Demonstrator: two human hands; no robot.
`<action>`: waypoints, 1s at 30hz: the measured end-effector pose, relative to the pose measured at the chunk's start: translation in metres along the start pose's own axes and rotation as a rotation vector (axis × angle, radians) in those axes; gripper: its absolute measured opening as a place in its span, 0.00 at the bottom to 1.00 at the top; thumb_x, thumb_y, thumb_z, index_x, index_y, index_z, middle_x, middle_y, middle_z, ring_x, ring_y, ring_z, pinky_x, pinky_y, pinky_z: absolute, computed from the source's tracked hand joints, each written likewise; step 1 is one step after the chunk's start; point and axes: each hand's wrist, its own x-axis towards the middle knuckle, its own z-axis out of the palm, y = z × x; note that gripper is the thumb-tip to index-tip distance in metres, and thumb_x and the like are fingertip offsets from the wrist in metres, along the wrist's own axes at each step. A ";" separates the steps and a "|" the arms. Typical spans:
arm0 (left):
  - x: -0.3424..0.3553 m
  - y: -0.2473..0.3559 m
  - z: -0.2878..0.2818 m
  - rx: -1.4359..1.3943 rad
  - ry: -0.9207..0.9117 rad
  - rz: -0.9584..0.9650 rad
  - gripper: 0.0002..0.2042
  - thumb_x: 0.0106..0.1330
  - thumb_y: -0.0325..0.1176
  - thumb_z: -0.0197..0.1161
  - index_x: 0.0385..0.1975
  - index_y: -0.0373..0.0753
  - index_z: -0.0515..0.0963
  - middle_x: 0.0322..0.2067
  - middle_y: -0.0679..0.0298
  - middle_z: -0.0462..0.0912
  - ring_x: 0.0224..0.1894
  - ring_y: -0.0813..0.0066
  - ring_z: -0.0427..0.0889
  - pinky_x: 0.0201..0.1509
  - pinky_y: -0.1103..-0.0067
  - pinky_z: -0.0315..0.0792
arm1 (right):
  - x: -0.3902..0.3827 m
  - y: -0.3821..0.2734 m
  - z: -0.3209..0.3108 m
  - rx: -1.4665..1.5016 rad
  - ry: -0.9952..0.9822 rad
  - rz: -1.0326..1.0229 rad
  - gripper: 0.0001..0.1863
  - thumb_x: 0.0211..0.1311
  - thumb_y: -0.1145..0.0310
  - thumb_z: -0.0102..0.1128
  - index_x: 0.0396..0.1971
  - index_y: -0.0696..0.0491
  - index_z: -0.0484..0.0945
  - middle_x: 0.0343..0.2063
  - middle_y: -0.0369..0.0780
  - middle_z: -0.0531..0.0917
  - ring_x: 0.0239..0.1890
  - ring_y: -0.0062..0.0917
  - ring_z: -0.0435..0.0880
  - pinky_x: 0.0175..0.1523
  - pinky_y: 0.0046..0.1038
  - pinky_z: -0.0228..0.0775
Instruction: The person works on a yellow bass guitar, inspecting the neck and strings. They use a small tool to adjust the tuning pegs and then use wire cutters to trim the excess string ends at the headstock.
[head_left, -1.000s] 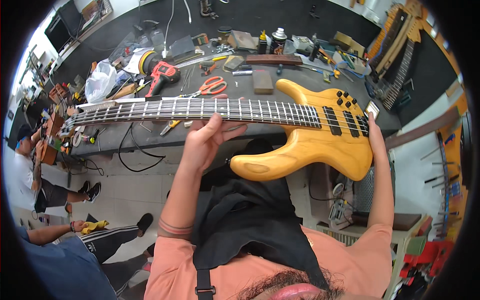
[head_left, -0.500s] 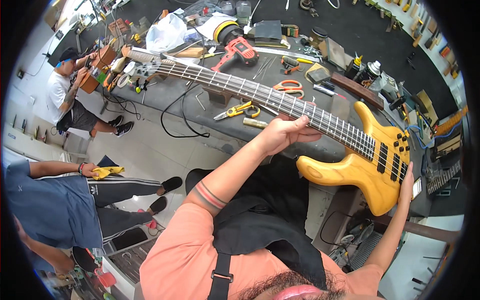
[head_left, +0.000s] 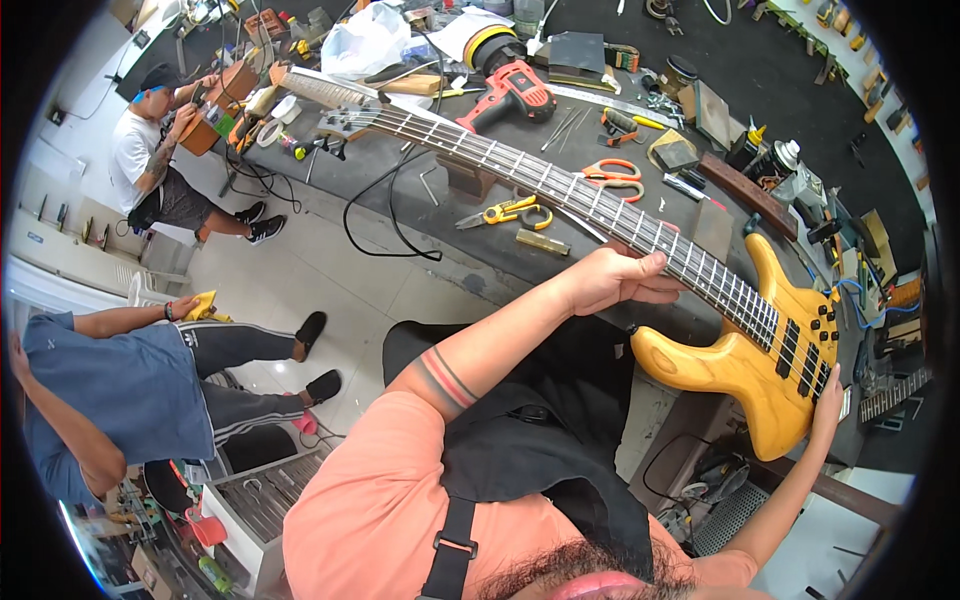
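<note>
A bass guitar (head_left: 768, 400) with a glossy yellow wood body, black pickups and black knobs lies slantwise in front of me, strings up. Its long fretted neck reaches to the far left, and the headstock (head_left: 352, 120) is over the workbench beside a wooden block. My left hand (head_left: 622, 280) holds the neck near the body, thumb along the near edge and fingers partly hidden underneath. At the right, my right hand (head_left: 828, 402) grips the tail end of the body, with its fingers mostly hidden behind the edge.
On the dark workbench (head_left: 400, 225) lie yellow-handled pliers (head_left: 505, 212), orange-handled scissors (head_left: 612, 178), a red-and-black power polisher (head_left: 512, 95) and a dark wooden bar (head_left: 750, 195). One person (head_left: 120, 375) stands at the left with a yellow cloth; another (head_left: 150, 150) sits farther back.
The whole view has shifted, so the bench and bass appear farther right and slightly lower. Both my hands keep their hold on the bass. The standing person's arms have moved.
</note>
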 end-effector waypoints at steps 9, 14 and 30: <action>0.009 -0.006 -0.003 0.015 -0.070 -0.029 0.28 0.85 0.39 0.57 0.78 0.41 0.59 0.70 0.51 0.76 0.72 0.47 0.77 0.76 0.52 0.74 | 0.011 0.009 -0.006 -0.080 0.005 0.037 0.48 0.82 0.31 0.40 0.63 0.68 0.78 0.55 0.53 0.86 0.57 0.42 0.83 0.67 0.37 0.70; 0.002 -0.012 0.001 0.008 -0.030 -0.034 0.30 0.84 0.42 0.58 0.79 0.42 0.57 0.70 0.53 0.76 0.72 0.48 0.78 0.76 0.53 0.73 | 0.012 0.005 -0.009 -0.045 -0.046 0.053 0.49 0.81 0.29 0.41 0.65 0.68 0.77 0.57 0.54 0.84 0.59 0.43 0.82 0.68 0.38 0.69; 0.011 -0.020 0.003 -0.002 -0.082 -0.066 0.31 0.84 0.43 0.58 0.81 0.45 0.55 0.72 0.55 0.74 0.73 0.50 0.77 0.76 0.54 0.73 | 0.024 0.017 -0.007 -0.019 -0.042 0.122 0.54 0.78 0.25 0.41 0.70 0.70 0.73 0.61 0.54 0.84 0.62 0.41 0.83 0.70 0.35 0.69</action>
